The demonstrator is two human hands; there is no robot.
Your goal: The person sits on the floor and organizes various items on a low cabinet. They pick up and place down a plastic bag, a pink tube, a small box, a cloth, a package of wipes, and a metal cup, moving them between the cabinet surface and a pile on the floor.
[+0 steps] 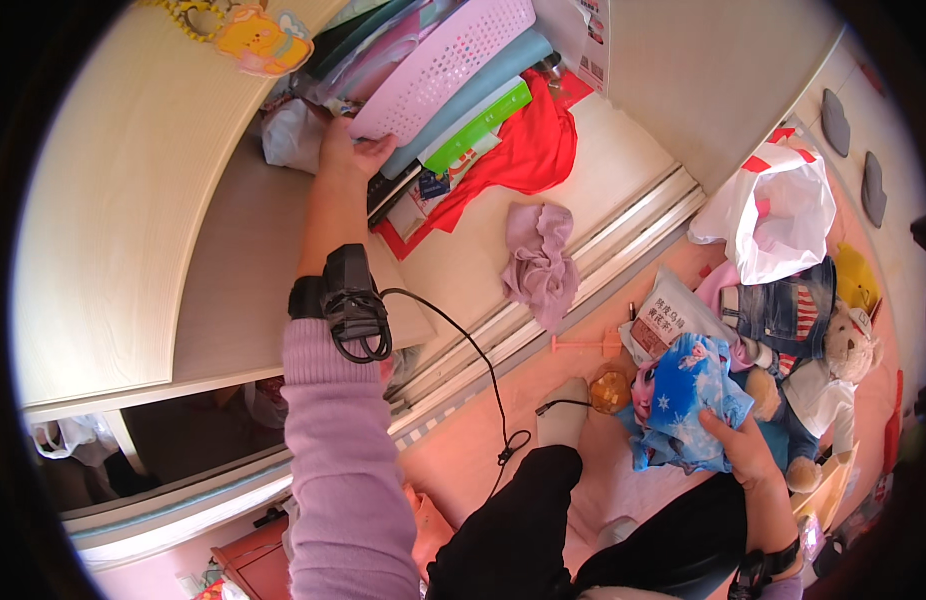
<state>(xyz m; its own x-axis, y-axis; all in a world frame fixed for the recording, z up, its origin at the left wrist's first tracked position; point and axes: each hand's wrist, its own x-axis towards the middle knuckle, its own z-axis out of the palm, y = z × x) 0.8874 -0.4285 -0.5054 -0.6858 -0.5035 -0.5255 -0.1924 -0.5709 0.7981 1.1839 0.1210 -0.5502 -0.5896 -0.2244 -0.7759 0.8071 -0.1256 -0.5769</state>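
My left hand (355,152) reaches into the cabinet and grips the near corner of a pink perforated plastic basket (448,71), which stands tilted on its side. Beneath the basket are a blue-grey folded item (470,101) and a green and white box (478,127). Red cloth (526,154) spreads out beside them. Low on the right, my right hand (740,442) holds a bunched blue cloth item (691,405) printed with snowflakes and cartoon figures. A crumpled mauve cloth (541,262) lies across the cabinet's front edge.
Sliding-door tracks (628,232) run along the cabinet front. On the floor are a white plastic bag (785,210), a printed pouch (661,315), a denim garment (785,311) and a teddy bear (815,397). A black cable (493,367) hangs from my left wrist.
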